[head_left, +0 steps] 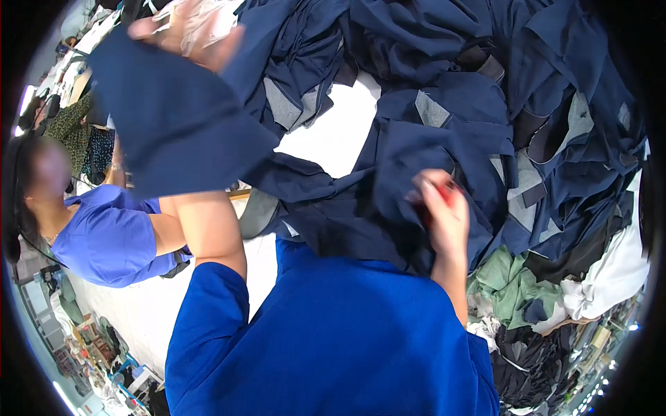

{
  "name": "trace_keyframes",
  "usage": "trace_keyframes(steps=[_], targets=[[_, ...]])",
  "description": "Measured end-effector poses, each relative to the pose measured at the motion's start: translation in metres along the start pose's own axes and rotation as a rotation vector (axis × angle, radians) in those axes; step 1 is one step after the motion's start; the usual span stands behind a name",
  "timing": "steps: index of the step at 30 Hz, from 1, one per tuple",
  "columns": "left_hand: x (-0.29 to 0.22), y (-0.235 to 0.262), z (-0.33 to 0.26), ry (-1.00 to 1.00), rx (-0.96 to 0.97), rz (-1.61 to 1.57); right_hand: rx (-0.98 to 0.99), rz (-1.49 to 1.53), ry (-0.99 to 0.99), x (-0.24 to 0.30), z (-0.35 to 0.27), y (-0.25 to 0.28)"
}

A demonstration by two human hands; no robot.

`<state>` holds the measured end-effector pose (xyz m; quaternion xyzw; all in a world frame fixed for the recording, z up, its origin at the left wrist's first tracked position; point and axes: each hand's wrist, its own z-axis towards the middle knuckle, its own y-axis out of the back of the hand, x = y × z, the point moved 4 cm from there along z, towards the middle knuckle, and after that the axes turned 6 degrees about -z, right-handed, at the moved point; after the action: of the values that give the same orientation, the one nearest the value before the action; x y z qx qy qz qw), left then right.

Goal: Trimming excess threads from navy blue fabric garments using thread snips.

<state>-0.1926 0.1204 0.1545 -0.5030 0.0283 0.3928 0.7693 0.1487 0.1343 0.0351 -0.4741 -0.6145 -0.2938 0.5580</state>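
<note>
Fingers of the left hand (196, 38) spread, blurred, at the upper edge of a navy cloth panel (187, 132) in the upper left of the frame; whether they pinch it, I cannot tell. That panel seems lifted so it hangs clear of the navy garment pieces (423, 41) heaped across the upper right over the white table (343, 125). Right of centre, the right hand (446, 218) has its fingers curled around a small red object (452, 195), too blurred to identify, probably tucked in so it needn't be put down.
</note>
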Motion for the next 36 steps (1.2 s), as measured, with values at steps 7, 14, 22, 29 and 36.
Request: trace_keyframes(steps=[7, 14, 22, 29, 36], targets=[[0.148, -0.003, -0.075, 0.633, -0.243, 0.201, -0.093, 0.001, 0.304, -0.015, 0.007, -0.007], [0.179, -0.002, -0.103, 0.790, -0.275, 0.165, -0.146, 0.013, 0.222, -0.025, 0.009, -0.006], [0.162, -0.004, -0.103, 0.797, -0.376, 0.174, -0.283, -0.040, 0.095, -0.028, 0.023, 0.016], [0.178, 0.001, -0.122, 0.903, -0.089, 0.566, -0.126, -0.057, 0.484, 0.007, 0.012, 0.002], [0.179, -0.017, -0.122, 0.927, -0.034, 0.503, -0.047, -0.156, 0.222, 0.001, 0.014, -0.007]])
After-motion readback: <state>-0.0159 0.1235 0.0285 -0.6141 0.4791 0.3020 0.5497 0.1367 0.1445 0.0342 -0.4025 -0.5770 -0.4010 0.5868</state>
